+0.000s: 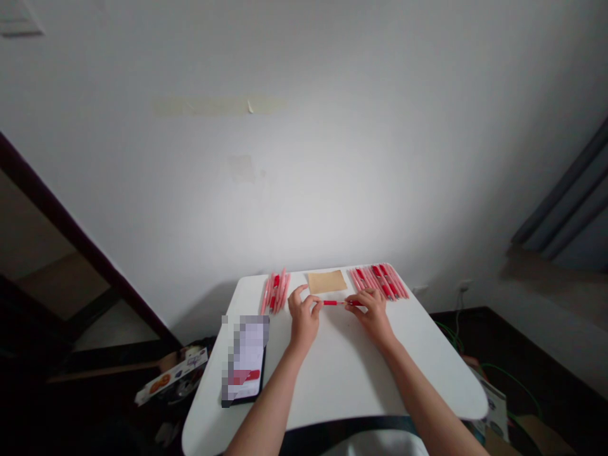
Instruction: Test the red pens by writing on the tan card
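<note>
A red pen (338, 303) lies crosswise between my two hands above the small white table (342, 373). My left hand (304, 315) pinches its left end. My right hand (372, 310) grips its right end with curled fingers. A row of several red pens (275, 292) lies at the table's far left. A second, wider row of red pens (380, 282) lies at the far right, just beyond my right hand. Between the rows sits a tan card (327, 281).
A phone (244, 361) with a pixelated screen lies on the table's left side. A flat box (171, 376) and clutter lie on the dark floor to the left. A green cable (503, 373) runs on the floor to the right. The white wall stands right behind the table.
</note>
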A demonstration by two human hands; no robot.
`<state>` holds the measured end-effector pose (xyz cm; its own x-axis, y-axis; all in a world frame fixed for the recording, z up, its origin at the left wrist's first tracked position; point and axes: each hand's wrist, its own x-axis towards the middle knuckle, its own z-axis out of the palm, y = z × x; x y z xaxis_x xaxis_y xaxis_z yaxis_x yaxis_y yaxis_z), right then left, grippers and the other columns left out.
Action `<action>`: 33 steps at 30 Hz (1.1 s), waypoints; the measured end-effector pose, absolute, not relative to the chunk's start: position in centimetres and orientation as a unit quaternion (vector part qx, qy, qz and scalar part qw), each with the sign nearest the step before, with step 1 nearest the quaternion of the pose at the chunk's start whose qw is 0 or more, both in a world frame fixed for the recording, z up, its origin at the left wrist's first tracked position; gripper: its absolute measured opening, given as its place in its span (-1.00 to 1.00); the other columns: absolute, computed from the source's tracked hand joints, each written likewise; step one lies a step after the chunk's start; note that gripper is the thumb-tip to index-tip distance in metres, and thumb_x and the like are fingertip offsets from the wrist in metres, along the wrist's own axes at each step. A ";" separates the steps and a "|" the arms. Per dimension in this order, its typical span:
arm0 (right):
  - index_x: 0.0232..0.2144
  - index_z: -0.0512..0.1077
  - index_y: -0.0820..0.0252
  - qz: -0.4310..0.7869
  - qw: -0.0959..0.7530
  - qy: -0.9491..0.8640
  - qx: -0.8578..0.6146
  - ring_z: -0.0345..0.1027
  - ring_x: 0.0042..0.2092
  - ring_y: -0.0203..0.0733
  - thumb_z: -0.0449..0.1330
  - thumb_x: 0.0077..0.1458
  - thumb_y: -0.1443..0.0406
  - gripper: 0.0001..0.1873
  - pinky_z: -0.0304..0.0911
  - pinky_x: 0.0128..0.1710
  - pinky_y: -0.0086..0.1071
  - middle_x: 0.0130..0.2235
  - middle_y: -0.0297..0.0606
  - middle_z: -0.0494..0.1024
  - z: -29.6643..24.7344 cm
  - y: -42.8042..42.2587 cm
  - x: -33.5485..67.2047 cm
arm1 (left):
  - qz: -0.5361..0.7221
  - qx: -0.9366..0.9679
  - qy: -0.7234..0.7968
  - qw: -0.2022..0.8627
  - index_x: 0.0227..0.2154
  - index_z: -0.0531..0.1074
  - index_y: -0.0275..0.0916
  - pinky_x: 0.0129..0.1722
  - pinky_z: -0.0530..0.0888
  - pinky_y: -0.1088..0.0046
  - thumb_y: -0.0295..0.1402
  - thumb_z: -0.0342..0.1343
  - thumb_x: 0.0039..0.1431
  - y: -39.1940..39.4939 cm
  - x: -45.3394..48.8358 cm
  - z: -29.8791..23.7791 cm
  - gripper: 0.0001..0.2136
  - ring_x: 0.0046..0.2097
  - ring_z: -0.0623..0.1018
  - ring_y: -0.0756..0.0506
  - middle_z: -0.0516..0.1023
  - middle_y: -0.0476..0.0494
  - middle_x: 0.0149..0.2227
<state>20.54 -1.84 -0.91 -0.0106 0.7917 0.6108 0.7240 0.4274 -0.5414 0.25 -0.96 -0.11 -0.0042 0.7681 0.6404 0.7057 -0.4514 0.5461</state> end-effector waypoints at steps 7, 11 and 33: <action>-0.32 0.52 0.06 0.085 0.508 -0.675 -0.529 0.28 -0.09 -0.01 0.25 0.01 -0.01 -0.69 0.12 0.02 -0.05 -0.27 -0.18 0.52 -1.4 -1.5 21.0 | 0.465 0.703 0.537 0.019 -0.37 0.50 -0.16 0.11 0.30 0.04 -0.38 0.11 0.12 -0.9 0.3 -0.4 -0.92 0.10 0.32 -0.21 0.34 -0.20 0.00; -0.37 0.51 0.13 0.156 0.565 -0.623 -0.518 0.33 -0.14 -0.06 0.30 -0.10 -0.06 -0.59 0.24 -0.07 -0.12 -0.25 -0.16 0.47 -1.0 -1.5 20.9 | 0.462 0.698 0.547 0.014 -0.37 0.51 -0.16 0.10 0.31 0.03 -0.38 0.12 0.11 -0.9 0.3 -0.4 -0.92 0.08 0.34 -0.22 0.35 -0.20 -0.01; -0.27 0.38 0.08 0.636 0.646 -0.303 -0.295 0.46 -0.12 0.00 0.29 -0.05 0.15 -0.72 0.36 -0.12 -0.02 -0.25 -0.27 0.52 -0.2 -1.8 19.8 | 0.438 0.754 0.483 0.080 -0.41 0.52 -0.12 0.14 0.30 0.14 -0.37 0.24 0.01 -2.2 1.7 -0.1 -0.94 0.10 0.34 -0.16 0.37 -0.13 -0.01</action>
<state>19.76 -1.77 -0.21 0.0082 0.9998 0.0162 -0.6427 0.0177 -0.7659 1.75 -2.24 -0.08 0.1501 0.7988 0.5826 0.6584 -0.5204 0.5438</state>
